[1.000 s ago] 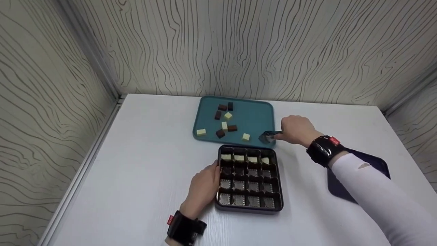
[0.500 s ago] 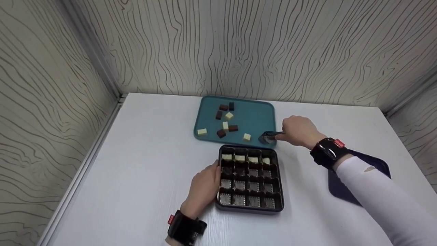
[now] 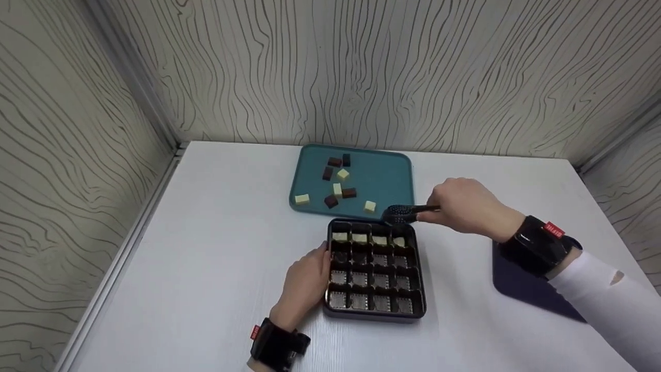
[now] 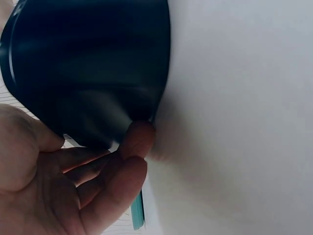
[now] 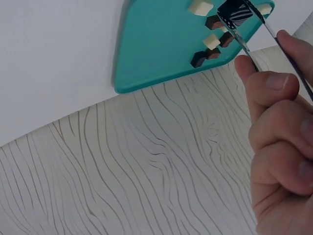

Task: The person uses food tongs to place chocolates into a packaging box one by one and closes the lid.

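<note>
In the head view my right hand holds black tongs over the far right edge of a dark chocolate box. The right wrist view shows a dark chocolate with white stripes between the tong tips. Fingers and thumb of my left hand hold the box's left side; in the left wrist view its fingertips press on the box's dark outer wall. Inside the box is a tray of small compartments. Its far row bears pale chocolates, and dark ones sit at the left of the second row.
Behind the box lies a teal tray with several loose chocolates, pale, brown and dark. A dark blue lid-like piece lies on the right, partly under the right forearm. A patterned wall closes off the back of the white table.
My right hand has lifted the tongs off the teal tray and brought them nearer, to the box's far edge. The left hand and the box stay in place.
</note>
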Demonstrator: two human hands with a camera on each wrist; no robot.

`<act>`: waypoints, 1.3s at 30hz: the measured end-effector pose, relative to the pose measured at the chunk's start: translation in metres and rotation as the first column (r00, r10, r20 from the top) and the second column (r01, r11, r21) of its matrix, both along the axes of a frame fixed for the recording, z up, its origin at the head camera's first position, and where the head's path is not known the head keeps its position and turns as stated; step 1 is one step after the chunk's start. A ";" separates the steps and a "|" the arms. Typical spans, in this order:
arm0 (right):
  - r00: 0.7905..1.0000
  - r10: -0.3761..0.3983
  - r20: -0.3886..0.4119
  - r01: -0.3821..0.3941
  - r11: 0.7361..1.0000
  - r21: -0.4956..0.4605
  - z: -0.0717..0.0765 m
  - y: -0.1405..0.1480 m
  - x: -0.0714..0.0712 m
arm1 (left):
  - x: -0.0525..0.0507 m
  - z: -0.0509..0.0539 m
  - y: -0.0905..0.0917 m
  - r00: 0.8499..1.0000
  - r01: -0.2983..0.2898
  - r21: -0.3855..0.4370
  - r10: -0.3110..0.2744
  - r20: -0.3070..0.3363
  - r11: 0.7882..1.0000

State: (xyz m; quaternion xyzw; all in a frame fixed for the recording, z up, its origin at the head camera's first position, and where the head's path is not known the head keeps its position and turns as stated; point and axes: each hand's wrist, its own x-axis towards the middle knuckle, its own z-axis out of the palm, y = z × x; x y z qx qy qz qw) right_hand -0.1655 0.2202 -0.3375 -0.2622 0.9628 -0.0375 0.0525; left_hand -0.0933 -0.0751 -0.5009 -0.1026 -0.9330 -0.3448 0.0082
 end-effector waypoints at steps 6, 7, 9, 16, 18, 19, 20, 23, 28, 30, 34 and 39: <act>0.994 0.113 -0.002 -0.113 0.993 0.040 0.005 -0.006 0.019 | 0.000 0.001 0.000 1.000 0.000 0.003 0.000 0.019 1.000; 0.991 0.132 -0.001 -0.131 0.990 0.045 0.004 -0.007 0.021 | 0.000 0.001 0.000 1.000 -0.002 0.002 0.002 0.023 1.000; 0.987 0.161 0.003 -0.161 0.985 0.057 0.004 -0.009 0.023 | 0.000 0.001 0.000 1.000 -0.003 -0.002 0.003 0.021 1.000; 0.975 0.223 0.015 -0.224 0.971 0.088 -0.003 -0.017 0.026 | 0.000 0.000 0.000 1.000 -0.006 -0.002 0.006 0.021 1.000; 0.971 0.239 0.004 -0.238 0.966 0.098 -0.006 -0.019 0.026 | 0.001 0.001 0.000 1.000 -0.005 0.000 0.005 0.018 1.000; 0.970 0.243 0.000 -0.242 0.965 0.104 -0.007 -0.020 0.026 | 0.001 0.001 0.000 1.000 -0.005 0.000 0.005 0.019 1.000; 0.969 0.246 -0.003 -0.244 0.964 0.109 -0.007 -0.021 0.026 | 0.001 0.002 0.000 1.000 -0.005 0.001 0.005 0.018 1.000; 0.967 0.254 -0.009 -0.250 0.959 0.136 -0.009 -0.025 0.026 | 0.002 0.002 0.000 1.000 -0.006 0.002 0.006 0.020 1.000; 0.961 0.276 -0.018 -0.266 0.941 0.210 -0.009 -0.035 0.025 | 0.001 0.003 0.000 1.000 -0.008 0.000 0.008 0.017 1.000; 0.959 0.284 -0.021 -0.272 0.934 0.231 -0.009 -0.039 0.025 | 0.001 0.003 -0.001 1.000 -0.009 -0.002 0.009 0.014 1.000; 0.952 0.305 -0.024 -0.288 0.920 0.266 -0.012 -0.047 0.023 | 0.001 0.002 -0.001 1.000 -0.006 0.010 0.006 0.022 1.000; 0.944 0.330 -0.022 -0.309 0.903 0.297 -0.014 -0.054 0.022 | 0.001 0.001 -0.001 1.000 0.000 0.020 -0.001 0.026 1.000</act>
